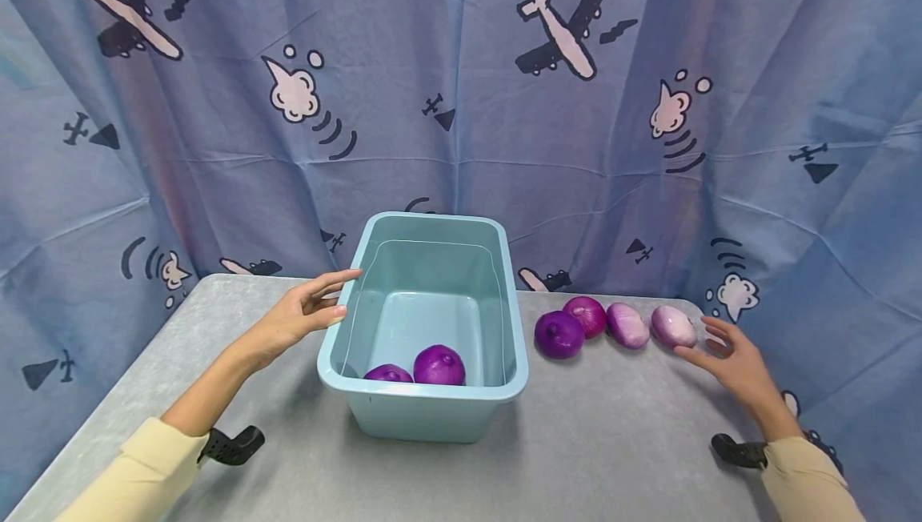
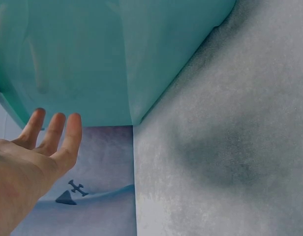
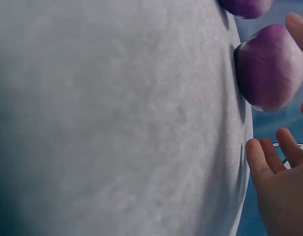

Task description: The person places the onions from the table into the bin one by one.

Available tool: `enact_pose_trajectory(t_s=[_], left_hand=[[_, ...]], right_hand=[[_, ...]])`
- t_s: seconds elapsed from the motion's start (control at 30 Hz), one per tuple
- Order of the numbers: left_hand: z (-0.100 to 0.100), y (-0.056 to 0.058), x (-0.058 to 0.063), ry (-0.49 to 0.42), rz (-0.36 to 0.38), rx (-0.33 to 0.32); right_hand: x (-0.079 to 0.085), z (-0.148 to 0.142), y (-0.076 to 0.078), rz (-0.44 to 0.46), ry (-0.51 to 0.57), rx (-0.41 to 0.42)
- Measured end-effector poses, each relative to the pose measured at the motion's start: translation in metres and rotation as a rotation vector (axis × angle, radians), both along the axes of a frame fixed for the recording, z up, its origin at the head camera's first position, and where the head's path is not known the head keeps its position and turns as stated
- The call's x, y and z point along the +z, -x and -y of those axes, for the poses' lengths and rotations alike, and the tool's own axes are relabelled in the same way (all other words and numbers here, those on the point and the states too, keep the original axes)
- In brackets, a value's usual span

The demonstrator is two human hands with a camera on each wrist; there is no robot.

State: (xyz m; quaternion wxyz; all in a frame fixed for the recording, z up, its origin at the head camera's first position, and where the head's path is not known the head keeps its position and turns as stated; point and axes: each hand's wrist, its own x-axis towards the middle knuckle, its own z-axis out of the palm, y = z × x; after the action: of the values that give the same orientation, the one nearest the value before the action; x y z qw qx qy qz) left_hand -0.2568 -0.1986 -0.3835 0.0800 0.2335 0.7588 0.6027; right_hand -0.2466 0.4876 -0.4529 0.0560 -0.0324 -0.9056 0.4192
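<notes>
A light blue plastic bin [image 1: 425, 418] stands on the table with two purple onions [image 1: 439, 365] at its near end. At the bin's left rim is my left hand [image 1: 302, 314], its fingers extended; whether they touch the rim I cannot tell. The left wrist view shows those fingers [image 2: 70, 140] beside the bin's outer wall [image 2: 68, 64]. Right of the bin, several onions lie in a row. My right hand [image 1: 738, 362] is spread beside the pale, rightmost onion [image 1: 673, 327], thumb and fingers on either side without gripping it. That onion [image 3: 269, 69] appears in the right wrist view too.
The grey table [image 1: 576, 442] ends at a back edge just behind the onions. Left of the pale onion lie another pale purple onion [image 1: 627, 326] and two darker ones, including a deep purple onion [image 1: 559, 335]. A blue curtain [image 1: 403, 90] printed with planes hangs behind.
</notes>
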Motion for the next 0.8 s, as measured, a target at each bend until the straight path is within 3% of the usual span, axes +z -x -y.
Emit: enact_pose_trajectory(t_s=[0.37,0.8], left_hand=[[0.000,0.000,0.001,0.004,0.006,0.000],[0.000,0.000,0.000,0.002,0.003,-0.002]], right_hand=[[0.001,0.001,0.014,0.003,0.006,0.057],[-0.004,0.002,0.023,-0.087,-0.025,0.049]])
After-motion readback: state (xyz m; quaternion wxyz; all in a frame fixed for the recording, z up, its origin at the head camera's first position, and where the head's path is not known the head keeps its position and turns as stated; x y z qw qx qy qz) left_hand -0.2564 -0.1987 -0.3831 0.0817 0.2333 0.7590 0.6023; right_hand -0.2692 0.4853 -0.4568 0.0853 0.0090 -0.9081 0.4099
